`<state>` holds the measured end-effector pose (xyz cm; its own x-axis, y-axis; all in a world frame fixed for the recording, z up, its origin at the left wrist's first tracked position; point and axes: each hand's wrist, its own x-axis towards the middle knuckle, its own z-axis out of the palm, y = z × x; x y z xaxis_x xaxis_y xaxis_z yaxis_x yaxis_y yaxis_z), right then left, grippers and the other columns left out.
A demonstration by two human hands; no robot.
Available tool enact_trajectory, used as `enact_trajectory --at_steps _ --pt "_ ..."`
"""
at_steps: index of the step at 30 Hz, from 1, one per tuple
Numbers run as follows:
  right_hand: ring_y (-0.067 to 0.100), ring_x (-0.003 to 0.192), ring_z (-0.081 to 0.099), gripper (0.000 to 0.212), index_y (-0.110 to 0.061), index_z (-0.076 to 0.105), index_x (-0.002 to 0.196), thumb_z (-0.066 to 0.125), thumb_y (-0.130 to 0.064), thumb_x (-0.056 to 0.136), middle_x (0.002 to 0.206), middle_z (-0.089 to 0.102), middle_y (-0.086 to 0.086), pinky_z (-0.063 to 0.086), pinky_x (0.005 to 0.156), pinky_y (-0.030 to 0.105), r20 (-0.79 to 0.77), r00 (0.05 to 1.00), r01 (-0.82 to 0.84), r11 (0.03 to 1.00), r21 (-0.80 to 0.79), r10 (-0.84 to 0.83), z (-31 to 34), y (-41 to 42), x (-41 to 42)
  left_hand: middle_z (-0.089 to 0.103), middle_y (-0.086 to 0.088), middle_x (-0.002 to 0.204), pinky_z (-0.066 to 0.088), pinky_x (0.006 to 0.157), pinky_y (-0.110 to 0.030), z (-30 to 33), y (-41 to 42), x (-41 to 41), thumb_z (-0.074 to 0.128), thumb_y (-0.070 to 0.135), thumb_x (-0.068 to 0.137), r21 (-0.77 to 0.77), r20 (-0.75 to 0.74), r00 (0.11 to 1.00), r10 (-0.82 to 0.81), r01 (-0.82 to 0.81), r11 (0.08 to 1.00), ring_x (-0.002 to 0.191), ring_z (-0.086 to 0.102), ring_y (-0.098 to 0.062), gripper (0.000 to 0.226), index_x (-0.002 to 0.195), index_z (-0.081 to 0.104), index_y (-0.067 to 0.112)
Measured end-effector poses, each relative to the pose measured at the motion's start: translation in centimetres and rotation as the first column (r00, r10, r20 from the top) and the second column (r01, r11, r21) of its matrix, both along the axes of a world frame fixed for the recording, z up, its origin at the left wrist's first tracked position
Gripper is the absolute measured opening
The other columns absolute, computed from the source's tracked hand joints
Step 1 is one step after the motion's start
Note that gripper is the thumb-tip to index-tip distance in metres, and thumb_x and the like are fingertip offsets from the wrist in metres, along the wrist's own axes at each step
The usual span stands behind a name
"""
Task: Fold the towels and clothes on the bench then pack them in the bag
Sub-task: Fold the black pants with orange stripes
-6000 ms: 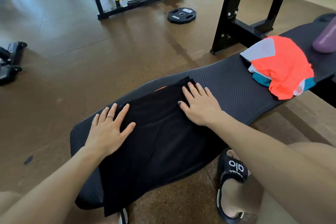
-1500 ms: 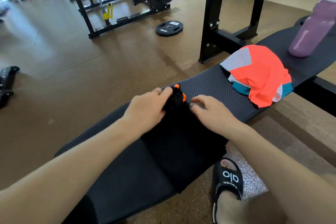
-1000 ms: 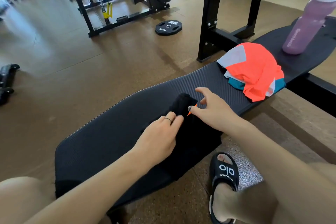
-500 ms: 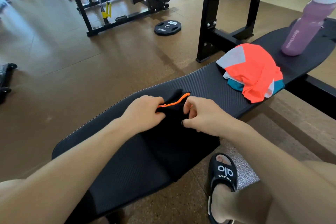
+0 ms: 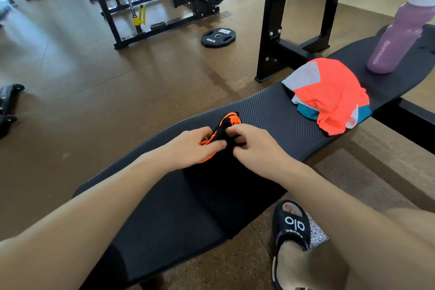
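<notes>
- The black garment (image 5: 226, 186) lies across the dark worktop (image 5: 266, 113) at the centre of the frame; black on black, its edges are hard to make out, and its near end hangs over the worktop's front edge.
- Its far end, bunched and showing orange trim, is partly hidden behind both hands.
- The left hand (image 5: 190, 148) has its fingers curled round the bunched end, pinching the orange-trimmed edge; the fingertips are partly covered by cloth.
- The right hand (image 5: 254, 146) grips the same bunch from the other side, fingers bent inward and touching the black fabric; its thumb is out of sight.
- The two hands sit just beside each other, nearly touching.
- A heap of orange, grey and teal clothes (image 5: 329, 96) rests on the worktop toward the right of the frame, well apart from the hands.
- A purple bottle (image 5: 402, 30) stands at the upper right, its top cut off by the frame edge.
- A black slide sandal (image 5: 292, 231) on a foot shows at lower right, on the floor.
</notes>
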<state>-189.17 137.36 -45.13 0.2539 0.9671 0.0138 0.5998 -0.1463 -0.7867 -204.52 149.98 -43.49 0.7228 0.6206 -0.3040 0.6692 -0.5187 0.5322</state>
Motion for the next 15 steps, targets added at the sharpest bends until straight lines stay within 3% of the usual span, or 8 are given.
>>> enact_trajectory --at_steps 5,8,10,13,15 --pt "0.006 0.128 0.051 0.056 -0.022 0.058 0.138 0.058 0.001 0.087 0.137 0.058 -0.009 0.043 0.109 0.025 -0.015 0.997 -0.072 0.997 0.035 0.073 -0.1 0.0 -0.5 0.065 0.002 0.089 0.044 0.065 -0.026 -0.2 0.2 0.2 0.043 0.038 0.107 0.071 0.025 0.999 0.024 -0.025 0.997 0.079 0.062 -0.012 0.025 0.095 0.058 0.021" --pt "0.005 0.124 0.052 0.054 -0.023 0.059 0.133 0.062 0.000 0.085 0.133 0.057 -0.012 0.044 0.106 0.022 0.150 0.977 -0.165 0.984 0.073 0.153 -0.1 -0.2 -0.7 0.065 0.001 0.087 0.047 0.064 -0.028 -0.4 0.4 0.2 0.043 0.035 0.107 0.125 0.035 0.999 0.033 -0.037 0.991 0.078 0.062 -0.015 0.026 0.095 0.057 0.018" --pt "0.009 0.116 0.055 0.049 -0.023 0.057 0.127 0.062 -0.001 0.083 0.127 0.054 -0.011 0.051 0.099 0.029 0.223 0.967 -0.145 0.987 0.074 0.125 -0.6 -0.2 -0.8 0.064 0.001 0.088 0.049 0.068 -0.029 -0.3 0.6 0.3 0.043 0.035 0.107 0.125 0.030 0.999 0.024 -0.028 0.992 0.080 0.063 -0.016 0.026 0.096 0.058 0.017" --pt "0.012 0.100 0.058 0.046 -0.023 0.049 0.120 0.065 -0.001 0.083 0.118 0.051 -0.007 0.056 0.087 0.036 0.113 0.993 0.019 0.998 0.064 -0.026 -0.8 0.2 -0.6 0.069 -0.004 0.100 0.048 0.080 -0.029 0.4 1.0 0.3 0.041 0.033 0.108 -0.035 0.016 0.998 0.063 -0.063 0.997 0.095 0.065 -0.019 0.029 0.102 0.063 0.016" --pt "0.010 0.093 0.060 0.056 -0.025 0.046 0.131 0.065 -0.001 0.084 0.117 0.052 -0.008 0.057 0.084 0.032 0.062 0.998 0.013 0.998 0.060 -0.016 -0.9 0.7 -0.2 0.070 -0.007 0.112 0.048 0.091 -0.031 0.7 1.3 0.3 0.039 0.035 0.108 -0.166 -0.002 0.993 0.122 -0.120 0.979 0.106 0.065 -0.022 0.031 0.113 0.065 0.017"
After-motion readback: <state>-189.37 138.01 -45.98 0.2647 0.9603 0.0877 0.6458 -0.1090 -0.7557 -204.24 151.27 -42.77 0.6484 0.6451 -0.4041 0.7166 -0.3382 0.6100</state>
